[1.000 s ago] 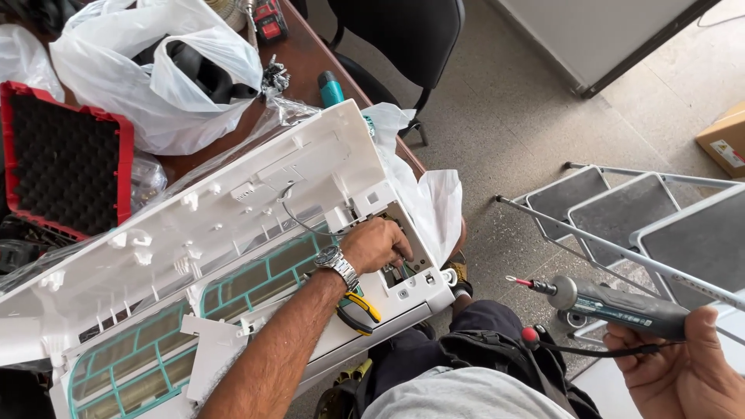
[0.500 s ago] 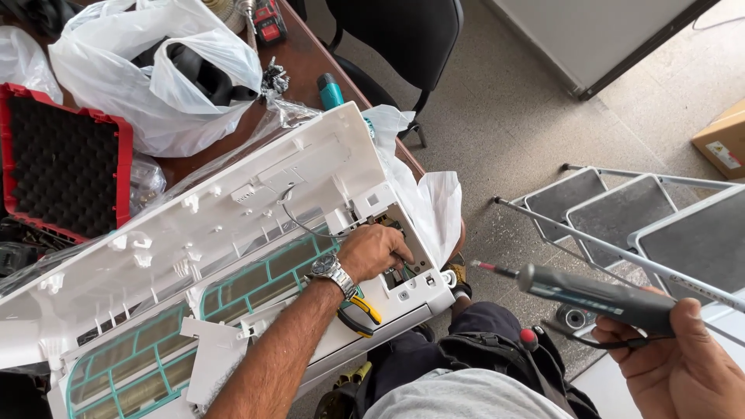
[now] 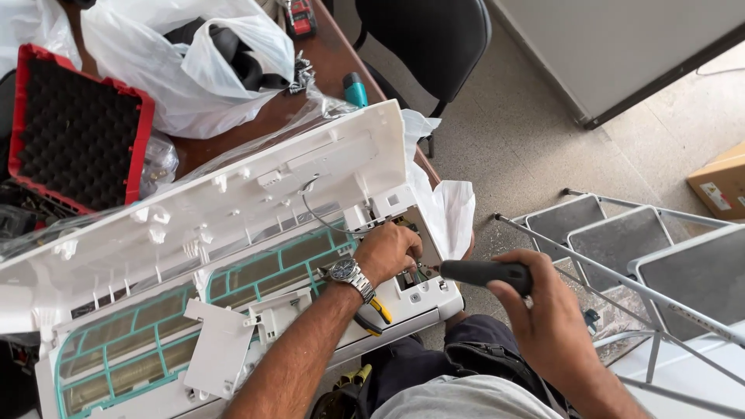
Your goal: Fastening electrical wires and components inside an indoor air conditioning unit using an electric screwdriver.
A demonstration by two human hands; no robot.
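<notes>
While pressing on the open white plastic air conditioner (image 3: pixel 233 256) to steady it, left hand (image 3: pixel 388 252) curled at its right end; right hand (image 3: pixel 543 310) gripping black-handled screwdriver (image 3: pixel 485 271), tip aimed there.

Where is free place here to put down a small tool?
Bare brown table shows only between the white plastic bag and the teal tool. Grey floor beside the black chair is open. Around both hands, crowded.
</notes>
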